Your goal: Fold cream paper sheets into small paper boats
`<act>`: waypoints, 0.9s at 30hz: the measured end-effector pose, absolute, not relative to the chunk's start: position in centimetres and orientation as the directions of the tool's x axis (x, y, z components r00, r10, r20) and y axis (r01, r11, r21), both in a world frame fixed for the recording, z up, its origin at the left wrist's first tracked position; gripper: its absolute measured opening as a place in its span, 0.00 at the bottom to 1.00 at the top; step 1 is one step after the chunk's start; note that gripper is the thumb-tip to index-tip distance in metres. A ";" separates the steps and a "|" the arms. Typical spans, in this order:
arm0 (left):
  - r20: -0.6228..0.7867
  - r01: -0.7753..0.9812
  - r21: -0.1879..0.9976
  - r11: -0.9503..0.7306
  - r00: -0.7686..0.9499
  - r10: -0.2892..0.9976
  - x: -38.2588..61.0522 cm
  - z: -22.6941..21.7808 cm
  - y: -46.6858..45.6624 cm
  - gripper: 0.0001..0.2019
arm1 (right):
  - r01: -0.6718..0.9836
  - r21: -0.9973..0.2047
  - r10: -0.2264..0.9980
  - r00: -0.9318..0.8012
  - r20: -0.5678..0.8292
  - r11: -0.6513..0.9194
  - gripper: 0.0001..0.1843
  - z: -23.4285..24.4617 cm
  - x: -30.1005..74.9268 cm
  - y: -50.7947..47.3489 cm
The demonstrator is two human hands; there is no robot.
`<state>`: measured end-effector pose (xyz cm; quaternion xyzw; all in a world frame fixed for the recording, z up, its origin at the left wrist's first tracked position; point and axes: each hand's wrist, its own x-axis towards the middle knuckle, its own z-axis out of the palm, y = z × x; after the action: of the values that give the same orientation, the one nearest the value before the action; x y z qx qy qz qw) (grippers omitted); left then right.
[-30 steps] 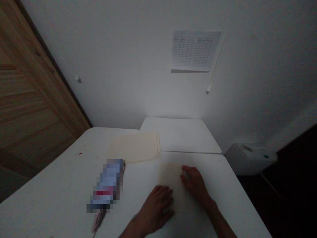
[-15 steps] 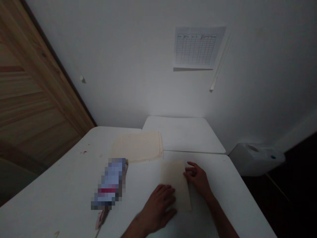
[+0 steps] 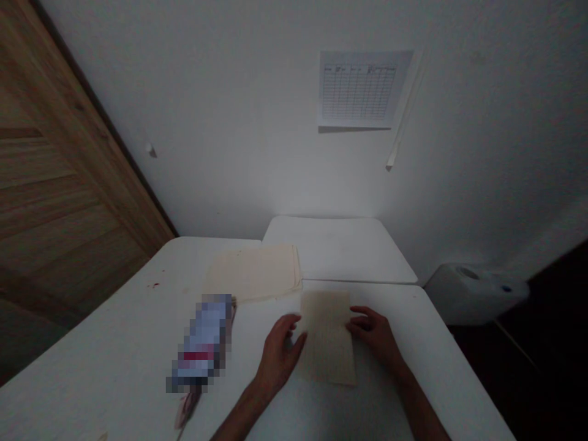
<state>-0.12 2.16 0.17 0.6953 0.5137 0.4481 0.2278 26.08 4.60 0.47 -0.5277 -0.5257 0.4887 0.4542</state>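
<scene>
Between the fingers of the left hand [image 3: 278, 351], parted and empty, and those of the right hand [image 3: 376, 334], half-curled at its edge, pinching or not I cannot tell, a beige cloth [image 3: 327, 340] lies flat, probably best smoothed with light, even touches

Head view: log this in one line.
beige cloth: flat on white table; left hand: open, at cloth's left edge; right hand: fingers bent, at right edge; cream sheets: stacked farther left

My left hand [image 3: 277, 350] and right hand [image 3: 375, 334] are showing bare, like my forearms [image 3: 244, 403], and my slim fingers [image 3: 289, 320] are tapering.
</scene>
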 end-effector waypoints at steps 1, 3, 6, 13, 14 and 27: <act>0.300 0.467 0.838 -0.283 0.038 0.953 -0.2 0.2 3.0 0.16 | 0.091 -0.995 0.999 -0.024 -0.039 -0.037 0.29 0.4 26.2 4.7; 0.164 0.312 0.936 -0.164 0.027 0.986 -0.2 0.1 4.7 0.17 | 0.060 -0.998 0.999 -0.013 -0.037 -0.036 0.28 0.2 26.5 4.8; 0.019 0.113 0.993 -0.025 0.056 0.998 -0.1 -0.3 6.4 0.18 | 0.041 -0.999 1.000 0.005 -0.027 -0.028 0.26 -0.3 26.6 4.9; -0.037 0.033 0.999 0.036 0.037 0.999 -0.3 -0.7 7.1 0.21 | 0.053 -0.998 0.999 -0.021 -0.037 -0.036 0.23 -0.7 26.1 5.0; -0.039 0.030 0.999 0.038 0.034 0.999 -0.3 -0.6 7.1 0.21 | 0.076 -0.996 0.999 -0.023 -0.037 -0.035 0.22 -0.7 26.1 5.0; -0.041 0.028 0.999 0.038 0.098 0.994 -0.6 -0.4 6.7 0.16 | 0.099 -0.995 1.000 -0.006 -0.018 -0.018 0.17 -0.3 26.1 5.1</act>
<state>-0.56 6.66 -0.36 0.5204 0.4911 0.4583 0.5272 26.10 5.06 -0.26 -0.5270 -0.5213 0.4807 0.4684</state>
